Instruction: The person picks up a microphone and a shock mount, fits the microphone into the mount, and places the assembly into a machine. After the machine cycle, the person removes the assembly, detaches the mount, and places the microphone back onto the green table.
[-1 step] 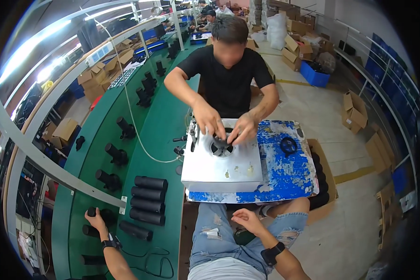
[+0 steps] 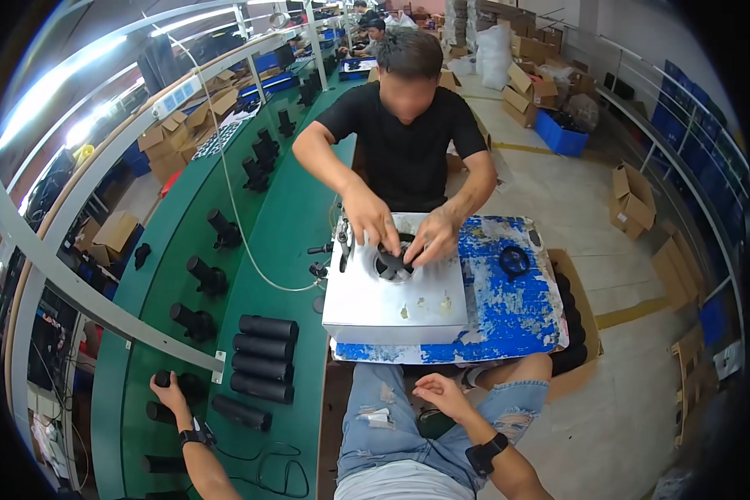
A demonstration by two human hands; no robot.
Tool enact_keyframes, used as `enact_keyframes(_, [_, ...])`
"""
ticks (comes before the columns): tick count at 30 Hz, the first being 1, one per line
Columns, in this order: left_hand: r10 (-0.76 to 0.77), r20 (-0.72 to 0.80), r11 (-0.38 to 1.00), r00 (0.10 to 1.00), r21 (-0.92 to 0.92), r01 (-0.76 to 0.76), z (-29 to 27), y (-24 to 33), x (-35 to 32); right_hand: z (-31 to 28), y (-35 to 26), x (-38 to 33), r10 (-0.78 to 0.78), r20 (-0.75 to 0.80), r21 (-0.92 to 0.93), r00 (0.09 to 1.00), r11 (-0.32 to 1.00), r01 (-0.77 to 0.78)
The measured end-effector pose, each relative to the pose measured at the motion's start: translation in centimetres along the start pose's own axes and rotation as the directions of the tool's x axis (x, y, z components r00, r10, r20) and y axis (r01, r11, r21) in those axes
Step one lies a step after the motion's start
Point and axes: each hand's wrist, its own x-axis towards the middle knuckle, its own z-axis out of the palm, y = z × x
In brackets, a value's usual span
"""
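At the lower left, my left hand [image 2: 170,392] has its fingers around the top of a black cylindrical part [image 2: 163,379] on the green bench. My right hand [image 2: 446,397] hovers over my lap, its fingers loosely bent and nothing visible in them. Across from me, a co-worker's two hands [image 2: 400,236] work a small black part [image 2: 394,261] at the round opening of a silver metal box [image 2: 392,310]. Several black tubes [image 2: 265,347] lie side by side on the bench, between my left hand and that box.
The box stands on a worn blue-topped table [image 2: 517,312], where a black ring [image 2: 514,261] lies. Beside the table is a cardboard box [image 2: 593,333] of black parts. A white metal frame bar [image 2: 150,333] crosses above the bench. Upright black parts [image 2: 206,275] line the bench; a black cable [image 2: 287,454] trails nearby.
The co-worker's hands have shifted slightly on the black part, which now sits at a different tilt over the opening. The metal box has moved a little. My two hands have stayed nearly still.
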Motion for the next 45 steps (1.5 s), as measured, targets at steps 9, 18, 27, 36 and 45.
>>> enact_keyframes(9, [0.416, -0.094, 0.884, 0.905, 0.274, -0.378, -7.3, 0.7, 2.4, -0.8, 0.1, -0.5, 0.025, 0.003, 0.11, 1.0, 0.994, -0.025])
enact_keyframes(18, [0.244, 0.085, 0.788, 0.966, 0.564, -0.248, -9.2, -0.2, -2.2, -2.0, -0.3, -2.6, 0.024, -0.086, 0.077, 0.996, 0.997, -0.018])
enact_keyframes(27, [0.469, -0.12, 0.838, 0.875, 0.373, -0.398, -15.8, 11.9, -7.2, -0.5, -6.6, -1.3, -0.075, -0.026, -0.037, 0.997, 0.997, 0.074])
enact_keyframes(36, [0.657, 0.753, 0.746, 0.034, -0.656, 0.11, -3.4, 27.3, -22.9, 9.6, -12.7, 2.0, -0.123, 0.63, 0.143, 0.767, 0.989, 0.041])
enact_keyframes(45, [0.493, 0.863, 0.736, 0.105, -0.479, 0.479, 3.1, 26.4, -33.3, 6.3, -12.3, 3.2, -0.341, 0.182, 0.66, 0.922, 0.738, 0.143])
